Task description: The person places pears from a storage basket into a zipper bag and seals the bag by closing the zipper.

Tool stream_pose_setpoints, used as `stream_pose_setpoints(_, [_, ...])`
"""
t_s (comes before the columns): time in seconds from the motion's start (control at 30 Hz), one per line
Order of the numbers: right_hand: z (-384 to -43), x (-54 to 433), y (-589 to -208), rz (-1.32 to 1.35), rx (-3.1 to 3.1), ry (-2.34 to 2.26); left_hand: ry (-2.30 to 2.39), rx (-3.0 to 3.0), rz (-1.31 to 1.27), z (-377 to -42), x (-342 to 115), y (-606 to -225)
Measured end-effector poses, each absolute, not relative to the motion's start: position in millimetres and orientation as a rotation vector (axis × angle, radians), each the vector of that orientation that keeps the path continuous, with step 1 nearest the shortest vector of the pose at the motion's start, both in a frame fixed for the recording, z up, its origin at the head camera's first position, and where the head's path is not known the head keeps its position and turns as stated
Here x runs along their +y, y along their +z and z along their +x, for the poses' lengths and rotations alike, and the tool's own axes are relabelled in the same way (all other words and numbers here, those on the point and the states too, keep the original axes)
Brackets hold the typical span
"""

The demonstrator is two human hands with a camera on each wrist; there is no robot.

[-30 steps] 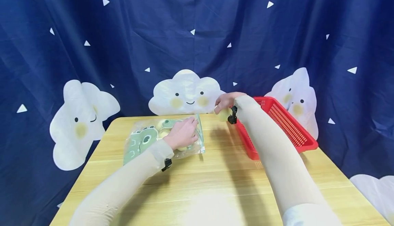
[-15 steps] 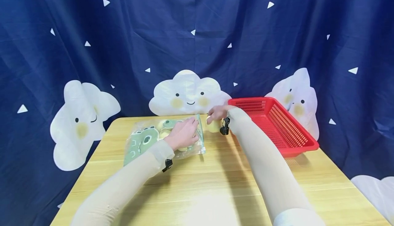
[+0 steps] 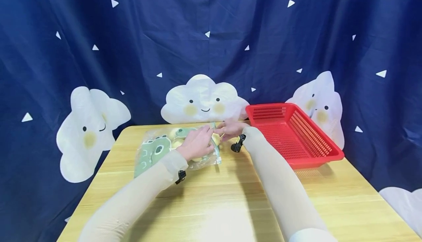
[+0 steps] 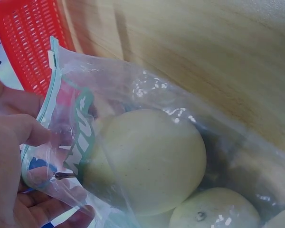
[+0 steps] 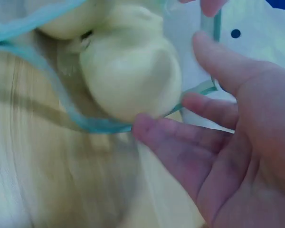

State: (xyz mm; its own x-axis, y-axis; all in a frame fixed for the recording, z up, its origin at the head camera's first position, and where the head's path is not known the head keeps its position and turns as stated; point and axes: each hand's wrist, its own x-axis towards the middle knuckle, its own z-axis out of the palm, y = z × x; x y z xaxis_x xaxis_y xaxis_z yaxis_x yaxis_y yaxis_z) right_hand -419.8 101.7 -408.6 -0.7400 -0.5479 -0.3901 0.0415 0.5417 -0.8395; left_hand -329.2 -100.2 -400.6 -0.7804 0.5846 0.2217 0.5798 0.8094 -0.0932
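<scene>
A clear zip bag (image 3: 152,156) printed with a green dinosaur lies on the table, several pale yellow pears inside. My left hand (image 3: 195,143) holds the bag by its zip edge; in the left wrist view, its thumb and fingers are on either side of the green strip. One pear (image 5: 133,71) sits just within the parted mouth in the right wrist view. Beside that pear, my right hand (image 3: 230,129) has its fingers extended, fingertips at the bag's lower lip and not wrapped round the fruit. Another pear (image 4: 145,161) shows through the plastic.
A red perforated basket (image 3: 329,158) stands right of the bag, with no fruit visible in it. The wooden table (image 3: 211,194) reaches back to a blue curtain (image 3: 211,55) with cloud prints.
My right hand has carried a pear from beside the basket leftward to the bag's mouth, and its fingers have spread off the fruit. The left hand has stayed on the bag.
</scene>
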Motion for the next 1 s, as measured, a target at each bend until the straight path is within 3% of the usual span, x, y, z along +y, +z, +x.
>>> stream_pose_setpoints(0.2, [-417.3, 108.9, -428.2, -0.521, 2.197, -1.224, 0.045, -2.754, -0.895, -327.8, -96.7, -400.6])
stream_pose_setpoints(0.37, [-409.0, 106.5, -437.2, -0.453, 2.155, -1.332, 0.04, -2.764, -0.908, -326.5, -95.0, -401.7])
stream_pose_setpoints(0.53, [-403.7, 107.4, -434.5, -0.338, 2.083, -1.402, 0.014, -2.786, -0.904, -327.2, -93.4, -402.5])
stream_pose_setpoints(1.0, [-395.3, 119.0, -433.5, -0.367, 2.102, -1.334, 0.004, -2.784, -0.921, -325.9, -89.0, -412.2])
